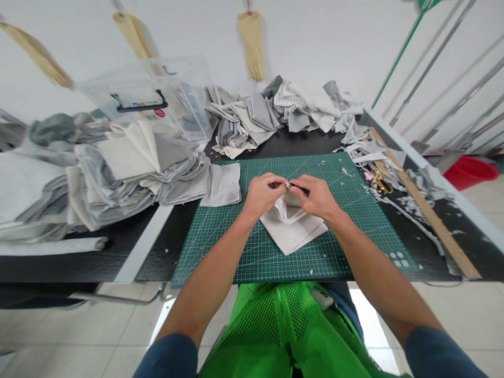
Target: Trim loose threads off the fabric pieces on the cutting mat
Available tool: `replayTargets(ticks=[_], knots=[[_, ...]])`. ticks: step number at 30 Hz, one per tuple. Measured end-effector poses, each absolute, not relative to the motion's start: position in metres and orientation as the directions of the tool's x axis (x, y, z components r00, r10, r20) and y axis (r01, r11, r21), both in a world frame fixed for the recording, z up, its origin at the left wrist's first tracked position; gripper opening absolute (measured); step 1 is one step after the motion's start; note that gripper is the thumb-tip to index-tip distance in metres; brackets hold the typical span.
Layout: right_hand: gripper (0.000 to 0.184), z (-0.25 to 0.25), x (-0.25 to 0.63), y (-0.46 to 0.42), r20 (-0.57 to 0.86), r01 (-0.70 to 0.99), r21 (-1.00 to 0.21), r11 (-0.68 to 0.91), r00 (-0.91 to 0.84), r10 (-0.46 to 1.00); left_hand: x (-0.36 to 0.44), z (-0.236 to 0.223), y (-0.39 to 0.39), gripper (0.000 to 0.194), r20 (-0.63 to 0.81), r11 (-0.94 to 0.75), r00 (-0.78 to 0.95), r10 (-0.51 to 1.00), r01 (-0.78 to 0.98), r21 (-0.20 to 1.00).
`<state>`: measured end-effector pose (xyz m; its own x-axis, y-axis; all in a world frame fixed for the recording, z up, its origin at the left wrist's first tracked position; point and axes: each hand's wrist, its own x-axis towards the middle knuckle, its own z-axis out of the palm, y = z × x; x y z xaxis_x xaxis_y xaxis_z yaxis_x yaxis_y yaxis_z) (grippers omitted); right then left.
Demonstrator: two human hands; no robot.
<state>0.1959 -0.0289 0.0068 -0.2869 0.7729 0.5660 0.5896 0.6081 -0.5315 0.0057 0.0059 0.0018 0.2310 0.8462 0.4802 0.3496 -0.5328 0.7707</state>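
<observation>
Over the middle of the green cutting mat [220,247], my two hands meet fingertip to fingertip. My right hand [317,197] is closed on a small dark-handled tool [302,189] with a shiny metal part at its inner end. Pinched in my left hand [262,194] is a small dark and reddish piece [273,185] that meets the metal part. Whether both are one tool, I cannot tell. Directly below the hands lies a folded off-white cloth [291,233], its upper layer raised in a loose fold. The fingers hide part of the cloth.
Stacks of grey and white cloths [177,178] fill the left side, beside a clear plastic box [137,89]. More cloths [252,118] lie along the back. On the right are a wooden ruler [429,210], gold-handled scissors [381,184] and fabric scraps [425,184].
</observation>
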Motion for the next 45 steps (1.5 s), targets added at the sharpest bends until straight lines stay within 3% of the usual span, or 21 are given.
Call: replayTargets(ticks=[18,45], knots=[[0.023,0.0053,0.1956,-0.0287,0.569,0.587,-0.537,0.605,-0.278,0.774,0.0078,0.0047,0.002,0.013,0.496,-0.542,0.221,0.84,0.413,0.732],[0.02,0.002,0.1985,-0.0236,0.563,0.588,-0.514,0.625,-0.318,0.762,0.0076,0.0003,0.0069,0.012,0.445,-0.488,0.2,0.873,0.355,0.797]])
